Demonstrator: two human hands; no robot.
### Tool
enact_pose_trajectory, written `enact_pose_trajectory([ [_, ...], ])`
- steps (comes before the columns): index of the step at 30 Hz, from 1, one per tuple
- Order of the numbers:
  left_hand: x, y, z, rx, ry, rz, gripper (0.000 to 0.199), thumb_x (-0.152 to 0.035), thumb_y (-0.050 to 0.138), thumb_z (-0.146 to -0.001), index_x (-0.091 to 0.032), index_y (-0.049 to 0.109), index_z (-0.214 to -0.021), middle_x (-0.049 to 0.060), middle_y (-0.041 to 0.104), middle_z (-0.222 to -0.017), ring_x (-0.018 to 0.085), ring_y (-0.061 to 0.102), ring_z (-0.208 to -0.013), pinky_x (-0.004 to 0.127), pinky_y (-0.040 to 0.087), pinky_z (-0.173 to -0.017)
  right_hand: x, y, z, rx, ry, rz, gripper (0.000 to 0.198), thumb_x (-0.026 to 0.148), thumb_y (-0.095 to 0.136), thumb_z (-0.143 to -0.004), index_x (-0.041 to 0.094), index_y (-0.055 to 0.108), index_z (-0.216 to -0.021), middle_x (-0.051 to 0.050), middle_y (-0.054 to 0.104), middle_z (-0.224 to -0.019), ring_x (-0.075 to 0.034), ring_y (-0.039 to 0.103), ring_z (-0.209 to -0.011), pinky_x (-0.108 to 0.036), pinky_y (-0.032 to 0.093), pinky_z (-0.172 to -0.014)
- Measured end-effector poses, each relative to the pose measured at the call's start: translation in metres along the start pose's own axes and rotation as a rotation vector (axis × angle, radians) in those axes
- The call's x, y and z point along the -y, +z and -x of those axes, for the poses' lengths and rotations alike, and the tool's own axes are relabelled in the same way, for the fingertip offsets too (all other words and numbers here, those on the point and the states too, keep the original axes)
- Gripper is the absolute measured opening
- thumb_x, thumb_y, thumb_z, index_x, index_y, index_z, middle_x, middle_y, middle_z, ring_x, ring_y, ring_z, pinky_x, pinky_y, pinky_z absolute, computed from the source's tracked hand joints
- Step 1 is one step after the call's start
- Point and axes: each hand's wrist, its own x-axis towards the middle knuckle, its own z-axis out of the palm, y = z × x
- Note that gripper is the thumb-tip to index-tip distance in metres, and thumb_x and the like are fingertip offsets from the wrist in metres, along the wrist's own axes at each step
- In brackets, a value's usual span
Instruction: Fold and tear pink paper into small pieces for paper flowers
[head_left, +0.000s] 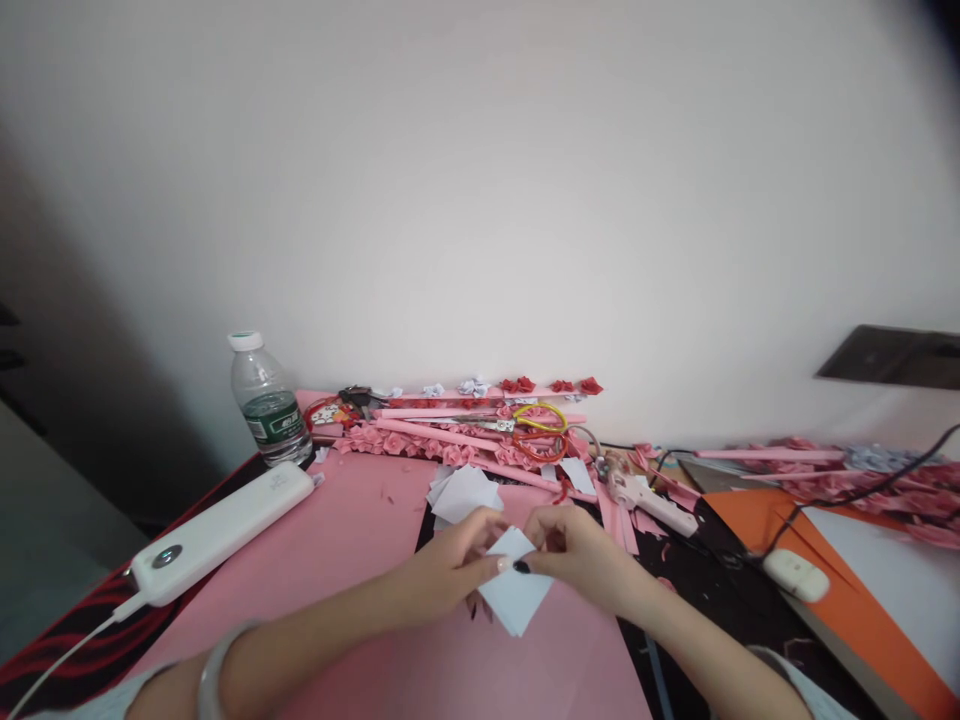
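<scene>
A small stack of white paper squares [517,605] is held up cornerwise over the pink sheet [360,570]. My left hand [457,565] grips its left side, thumb across the front and fingers behind. From the other side my right hand [574,555] pinches it, its dark-nailed thumb on the front near the left thumb. The fingers behind the paper are partly hidden. Just beyond my hands, more loose white paper pieces [463,495] lie in a pile.
Pink paper roses [397,442], pink sticks and scissors [536,430] line the wall. A water bottle [271,405] and a white device with a cable [225,535] stand left. Right are a glue gun [652,503], a white case [796,575], orange paper [840,590] and a black cord.
</scene>
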Motion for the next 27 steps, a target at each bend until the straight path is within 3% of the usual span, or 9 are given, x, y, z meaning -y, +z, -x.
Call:
enact_pose_trajectory([
  [4, 0.000, 0.005, 0.003, 0.055, -0.038, 0.095, 0.027, -0.042, 0.045, -0.084, -0.017, 0.042, -0.091, -0.002, 0.053, -0.064, 0.010, 0.054, -0.049, 0.018, 0.038, -0.040, 0.004, 0.013, -0.002, 0.032, -0.016, -0.076, 0.009, 0.021, 0.060, -0.068, 0.016, 0.053, -0.066, 0.006, 0.045, -0.057, -0.006, 0.039, -0.049, -0.017, 0.029, -0.044],
  [8, -0.001, -0.001, 0.007, 0.094, -0.124, 0.139, 0.028, -0.044, 0.041, -0.085, -0.017, 0.038, -0.093, -0.003, 0.054, -0.056, 0.008, 0.050, -0.037, 0.016, 0.035, -0.033, 0.004, 0.012, -0.016, 0.111, 0.047, -0.129, 0.007, 0.020, 0.055, -0.070, 0.017, 0.052, -0.076, 0.005, 0.049, -0.060, -0.006, 0.045, -0.042, -0.016, 0.034, -0.037],
  [10, -0.002, -0.010, 0.008, 0.031, -0.138, 0.108, 0.029, -0.044, 0.041, -0.085, -0.016, 0.040, -0.093, -0.004, 0.053, -0.054, 0.008, 0.048, -0.034, 0.015, 0.033, -0.031, 0.005, 0.008, -0.027, 0.082, 0.094, -0.073, 0.006, 0.021, 0.052, -0.072, 0.017, 0.050, -0.077, 0.005, 0.050, -0.057, -0.007, 0.048, -0.040, -0.017, 0.036, -0.035],
  [14, -0.005, -0.038, 0.009, -0.211, -0.076, -0.005, 0.031, -0.046, 0.041, -0.084, -0.016, 0.044, -0.091, -0.005, 0.053, -0.054, 0.006, 0.046, -0.034, 0.015, 0.031, -0.033, 0.003, 0.004, -0.053, -0.097, 0.212, 0.098, 0.007, 0.024, 0.048, -0.076, 0.017, 0.049, -0.075, 0.000, 0.057, -0.057, -0.009, 0.051, -0.040, -0.018, 0.036, -0.034],
  [16, -0.004, -0.051, 0.010, -0.241, -0.122, -0.044, 0.031, -0.046, 0.042, -0.083, -0.016, 0.044, -0.085, -0.005, 0.052, -0.050, 0.007, 0.047, -0.036, 0.015, 0.031, -0.034, 0.000, 0.007, -0.065, -0.115, 0.242, 0.131, 0.010, 0.026, 0.050, -0.075, 0.017, 0.050, -0.071, 0.000, 0.057, -0.053, -0.010, 0.049, -0.039, -0.019, 0.033, -0.033],
  [21, 0.014, -0.062, 0.005, -0.198, -0.218, -0.057, 0.033, -0.047, 0.044, -0.081, -0.015, 0.045, -0.089, -0.003, 0.055, -0.054, 0.009, 0.050, -0.037, 0.016, 0.029, -0.035, -0.003, 0.023, -0.087, -0.051, 0.300, 0.130, 0.021, 0.027, 0.058, -0.070, 0.017, 0.049, -0.054, 0.003, 0.047, -0.040, -0.007, 0.043, -0.037, -0.017, 0.030, -0.035],
  [27, 0.022, -0.062, 0.005, -0.161, -0.189, -0.050, 0.033, -0.047, 0.042, -0.082, -0.015, 0.045, -0.092, -0.002, 0.056, -0.057, 0.009, 0.051, -0.040, 0.017, 0.031, -0.037, 0.001, 0.033, -0.093, 0.018, 0.325, 0.053, 0.012, 0.020, 0.055, -0.068, 0.018, 0.047, -0.059, 0.004, 0.046, -0.041, -0.007, 0.039, -0.033, -0.018, 0.027, -0.032],
])
